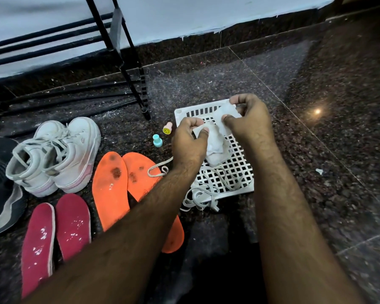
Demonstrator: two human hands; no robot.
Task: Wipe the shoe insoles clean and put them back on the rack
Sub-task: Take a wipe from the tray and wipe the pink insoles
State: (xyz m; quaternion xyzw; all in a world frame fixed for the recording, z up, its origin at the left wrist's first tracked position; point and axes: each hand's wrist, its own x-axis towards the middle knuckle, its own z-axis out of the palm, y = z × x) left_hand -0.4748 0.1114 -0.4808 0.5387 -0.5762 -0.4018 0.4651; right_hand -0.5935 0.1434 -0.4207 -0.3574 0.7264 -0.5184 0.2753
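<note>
**Step in hand: readying the wipe; insoles not yet wiped**

Left hand [190, 139] and right hand [248, 116] both pinch a white wipe [217, 141] above the white basket [247, 187]. Orange insoles [110, 189] and red insoles [40, 235] lie soiled on the floor, left. Next, likely: carry wipe to an insole, steady it, rub stains.

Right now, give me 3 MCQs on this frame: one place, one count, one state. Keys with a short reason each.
1. Where do the orange insoles lie?
A. on the rack
B. on the floor beside the white sneakers
C. in the white tray

2. How many insoles show in all?
A. two
B. three
C. four

3. What are both hands doing?
A. holding a white wipe
B. resting flat on the floor
C. tying laces

Key: 1 B, they lie flat on the dark floor; 2 C, two orange plus two red insoles; 3 A, left hand and right hand pinch the wipe above the tray.
</note>
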